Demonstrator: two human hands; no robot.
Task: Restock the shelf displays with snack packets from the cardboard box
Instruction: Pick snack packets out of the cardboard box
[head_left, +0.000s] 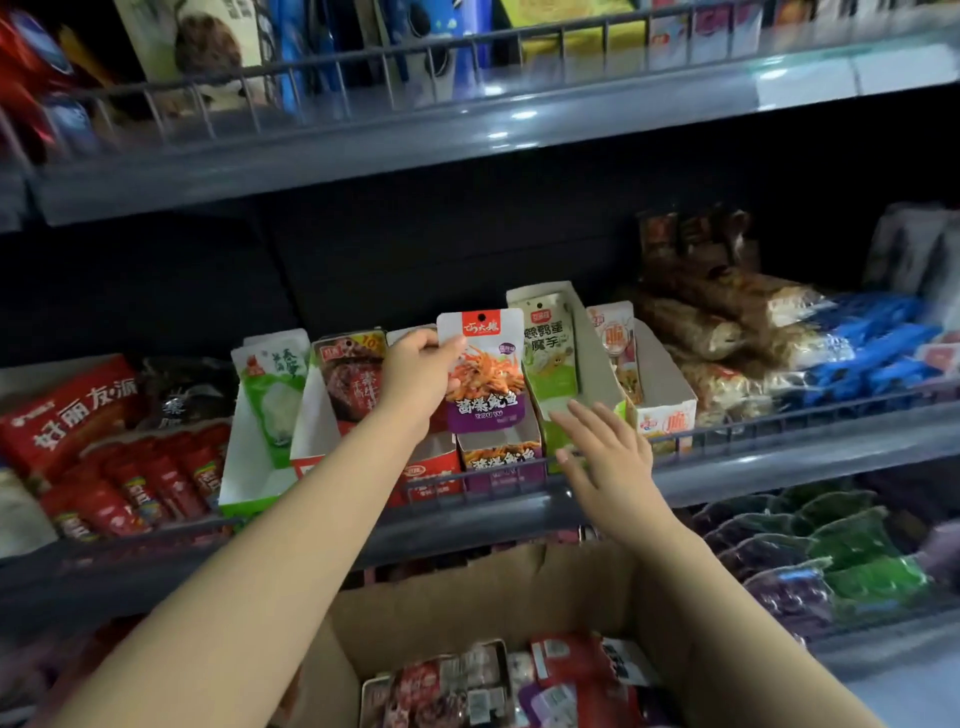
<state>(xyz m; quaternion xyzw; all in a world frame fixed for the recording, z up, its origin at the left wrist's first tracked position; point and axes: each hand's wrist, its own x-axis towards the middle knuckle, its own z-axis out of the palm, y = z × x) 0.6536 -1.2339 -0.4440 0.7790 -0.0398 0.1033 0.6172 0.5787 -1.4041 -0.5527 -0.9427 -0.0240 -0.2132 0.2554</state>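
Left hand (415, 379) raised, grip pinched, right hand (605, 457) splayed flat

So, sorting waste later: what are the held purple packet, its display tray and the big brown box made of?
Purple-and-orange snack packet in the left hand: apparently glossy plastic film.
Purple display tray: seemingly printed paperboard, with thin cut edges.
Brown box: likely matte corrugated cardboard.

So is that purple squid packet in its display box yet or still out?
Partly in: the left hand holds the purple packet upright, bottom edge inside the purple display box.

Cardboard box (467, 613) cut off below; its packets (467, 686) blurred.
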